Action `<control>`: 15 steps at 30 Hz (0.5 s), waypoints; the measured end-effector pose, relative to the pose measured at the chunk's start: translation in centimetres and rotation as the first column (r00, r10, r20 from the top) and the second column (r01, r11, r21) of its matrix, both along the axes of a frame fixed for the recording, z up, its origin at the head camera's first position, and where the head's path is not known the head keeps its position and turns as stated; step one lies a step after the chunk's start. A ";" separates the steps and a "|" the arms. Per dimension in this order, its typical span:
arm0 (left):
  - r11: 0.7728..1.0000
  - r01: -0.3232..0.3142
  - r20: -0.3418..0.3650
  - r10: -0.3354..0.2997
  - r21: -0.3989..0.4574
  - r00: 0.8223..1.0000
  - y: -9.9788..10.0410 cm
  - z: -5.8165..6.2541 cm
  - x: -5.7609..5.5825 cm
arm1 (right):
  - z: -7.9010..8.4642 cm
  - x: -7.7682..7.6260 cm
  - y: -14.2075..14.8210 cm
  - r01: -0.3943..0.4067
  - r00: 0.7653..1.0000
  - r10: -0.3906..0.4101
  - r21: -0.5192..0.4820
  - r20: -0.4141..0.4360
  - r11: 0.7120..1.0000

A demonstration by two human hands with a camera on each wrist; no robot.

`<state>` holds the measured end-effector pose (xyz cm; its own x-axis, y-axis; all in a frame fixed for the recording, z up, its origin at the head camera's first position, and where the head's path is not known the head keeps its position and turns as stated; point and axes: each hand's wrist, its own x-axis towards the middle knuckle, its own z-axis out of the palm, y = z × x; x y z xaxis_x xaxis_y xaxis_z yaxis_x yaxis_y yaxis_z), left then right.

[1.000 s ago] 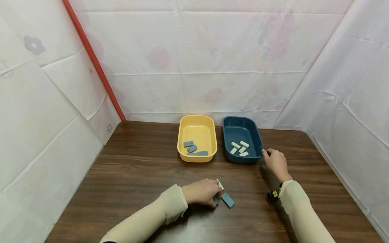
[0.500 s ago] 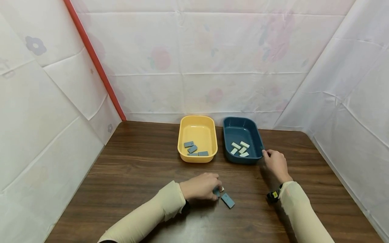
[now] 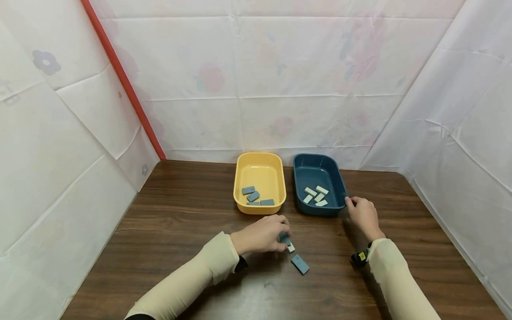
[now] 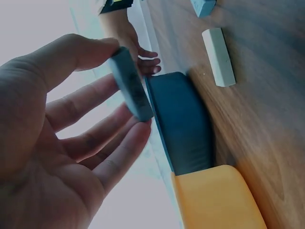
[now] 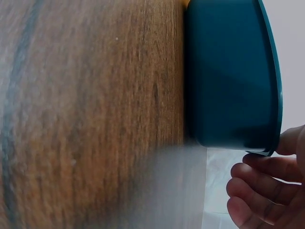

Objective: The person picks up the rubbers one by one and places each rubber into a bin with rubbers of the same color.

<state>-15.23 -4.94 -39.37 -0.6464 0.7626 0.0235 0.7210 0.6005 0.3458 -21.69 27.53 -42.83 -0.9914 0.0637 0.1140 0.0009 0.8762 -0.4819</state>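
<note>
Between thumb and fingertips my left hand (image 3: pixel 262 234) pinches a blue-grey domino-like block (image 4: pixel 131 83), raised above the table in front of the two trays. Below it on the table lies a cream block (image 4: pixel 219 57), partly covered by the hand in the head view. Another blue-grey block (image 3: pixel 300 264) lies closer to me. My right hand (image 3: pixel 363 215) pinches the rim of the dark blue tray (image 5: pixel 233 76) at its near right corner. Several cream blocks (image 3: pixel 319 197) lie in that tray. Beside it, the yellow tray (image 3: pixel 260 210) holds several blue-grey blocks (image 3: pixel 253 196).
Both trays stand near the back of the brown wooden table (image 3: pixel 180 213). White patterned sheeting (image 3: pixel 256 80) hangs behind and along both sides. A red strip (image 3: pixel 124 80) runs down the back left corner.
My left hand has lifted the blue-grey block and carried it forward, toward the yellow tray. More of the cream block's near end shows. The right hand stays on the blue tray's rim.
</note>
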 end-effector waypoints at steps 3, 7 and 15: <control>0.999 0.004 -0.035 -0.003 0.045 0.999 -0.2 0.3 -0.2 | 0.0 0.0 0.1 -0.004 1.000 0.004 0.007 -0.009 1.000; 0.992 -0.009 -0.083 0.020 0.123 0.996 -0.6 0.6 -0.8 | 0.1 -0.1 0.1 -0.011 1.000 0.012 0.016 -0.028 1.000; 0.982 -0.089 -0.063 0.101 0.166 0.993 -1.4 0.2 -2.3 | 0.1 0.0 0.0 -0.016 0.999 0.017 0.019 -0.033 1.000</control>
